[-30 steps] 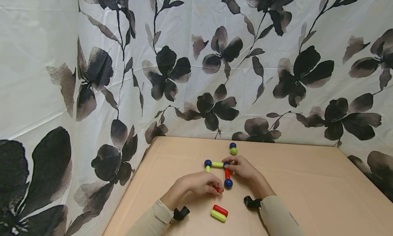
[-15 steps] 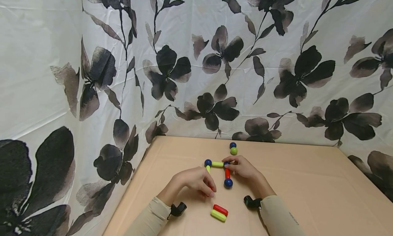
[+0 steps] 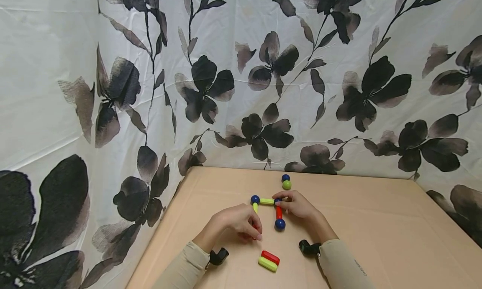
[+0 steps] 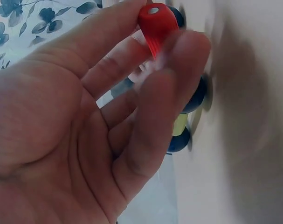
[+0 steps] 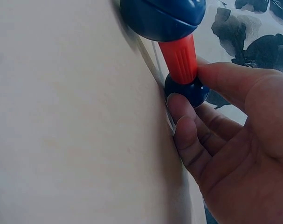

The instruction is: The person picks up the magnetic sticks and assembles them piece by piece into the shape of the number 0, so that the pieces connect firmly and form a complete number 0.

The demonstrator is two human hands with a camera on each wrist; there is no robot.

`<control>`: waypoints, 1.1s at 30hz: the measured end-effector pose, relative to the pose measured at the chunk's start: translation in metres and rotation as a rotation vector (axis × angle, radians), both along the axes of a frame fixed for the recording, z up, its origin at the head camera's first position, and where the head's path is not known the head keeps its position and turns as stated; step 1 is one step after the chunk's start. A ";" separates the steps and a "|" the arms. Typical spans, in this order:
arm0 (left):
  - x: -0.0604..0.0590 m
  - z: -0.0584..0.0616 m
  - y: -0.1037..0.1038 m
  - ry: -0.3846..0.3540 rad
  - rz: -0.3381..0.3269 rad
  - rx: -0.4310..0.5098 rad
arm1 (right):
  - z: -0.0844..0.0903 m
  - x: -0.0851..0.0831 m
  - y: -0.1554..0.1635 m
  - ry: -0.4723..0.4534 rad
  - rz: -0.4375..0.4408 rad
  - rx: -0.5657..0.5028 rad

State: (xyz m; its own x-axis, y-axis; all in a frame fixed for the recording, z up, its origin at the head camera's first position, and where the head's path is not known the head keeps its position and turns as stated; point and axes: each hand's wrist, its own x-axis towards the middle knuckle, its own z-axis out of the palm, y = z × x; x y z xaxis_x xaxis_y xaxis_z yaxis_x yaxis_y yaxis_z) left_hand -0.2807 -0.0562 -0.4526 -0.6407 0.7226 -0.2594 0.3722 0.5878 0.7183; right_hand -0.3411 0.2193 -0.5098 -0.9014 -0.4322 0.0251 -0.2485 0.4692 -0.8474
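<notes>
My left hand [image 3: 241, 221] holds a red magnetic rod [image 4: 156, 25] between thumb and fingers; in the head view the fingers mostly hide it. My right hand [image 3: 298, 206] pinches a blue ball [image 5: 190, 93] at the corner of a partly built shape. From that ball a red rod [image 3: 279, 213] runs toward me to another blue ball [image 3: 280, 225]. A yellow-green rod [image 3: 267, 201] goes left to a blue ball [image 3: 255, 199], where a second yellow-green rod [image 3: 255, 207] starts and passes behind my left hand.
Near the front, a loose red rod [image 3: 270, 257] lies beside a yellow-green rod [image 3: 267, 264] on the tan table [image 3: 376, 230]. Beyond the shape stand a blue ball [image 3: 285, 177] and a green ball [image 3: 286, 185]. A floral curtain [image 3: 241, 71] hangs behind the table.
My left hand has drawn back slightly to the left and turned, so the red rod in it is now mostly hidden in the head view. My right hand stays on the corner ball.
</notes>
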 end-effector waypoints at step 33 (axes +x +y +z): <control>-0.058 -0.074 0.001 0.271 0.423 0.395 | 0.001 0.004 0.000 0.020 0.018 0.010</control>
